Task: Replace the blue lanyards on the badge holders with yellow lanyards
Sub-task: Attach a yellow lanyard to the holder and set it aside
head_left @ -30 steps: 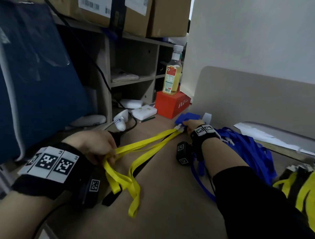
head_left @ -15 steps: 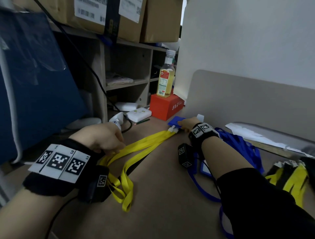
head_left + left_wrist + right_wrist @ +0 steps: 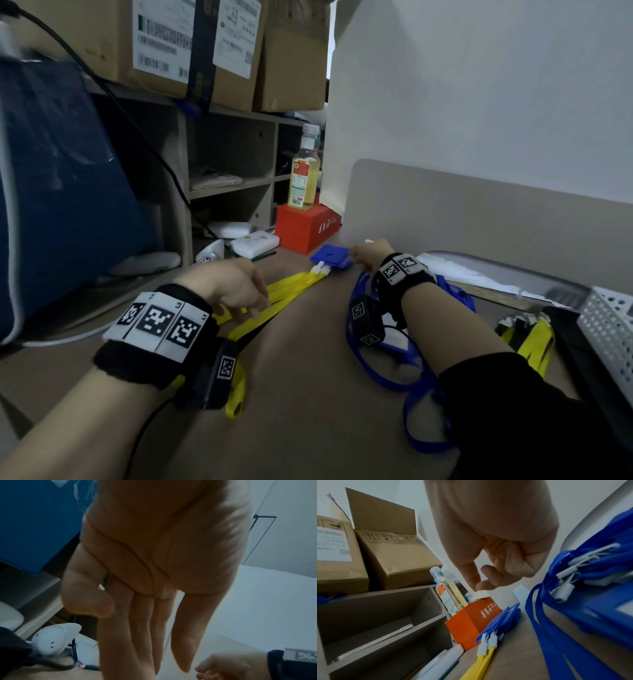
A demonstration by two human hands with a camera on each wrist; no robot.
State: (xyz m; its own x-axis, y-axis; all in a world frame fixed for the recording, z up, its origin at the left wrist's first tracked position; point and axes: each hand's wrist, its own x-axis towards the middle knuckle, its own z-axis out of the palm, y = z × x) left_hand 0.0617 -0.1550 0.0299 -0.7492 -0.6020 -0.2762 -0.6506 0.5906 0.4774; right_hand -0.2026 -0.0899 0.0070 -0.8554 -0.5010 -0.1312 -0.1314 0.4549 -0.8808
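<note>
Yellow lanyards (image 3: 291,287) lie across the desk, their white clips (image 3: 321,269) hooked to a blue badge holder (image 3: 330,257) near the red box. My left hand (image 3: 253,301) hovers over the yellow straps; in the left wrist view its palm (image 3: 154,601) is flat, fingers straight, holding nothing. My right hand (image 3: 363,251) is just right of the badge holder (image 3: 503,616). Its fingers (image 3: 488,584) are loosely curled with nothing in them. A heap of blue lanyards (image 3: 373,370) with badge holders lies under my right forearm.
A red box (image 3: 305,229) with a bottle (image 3: 303,178) on it stands behind the holder. A shelf unit (image 3: 233,185) with cardboard boxes (image 3: 191,51) on top is at left. More yellow lanyards (image 3: 534,346) and a perforated white basket (image 3: 609,329) are at right.
My left hand has let go of the yellow lanyards and opened above them. My right hand has come off the badge holder. The head view has tilted left and up.
</note>
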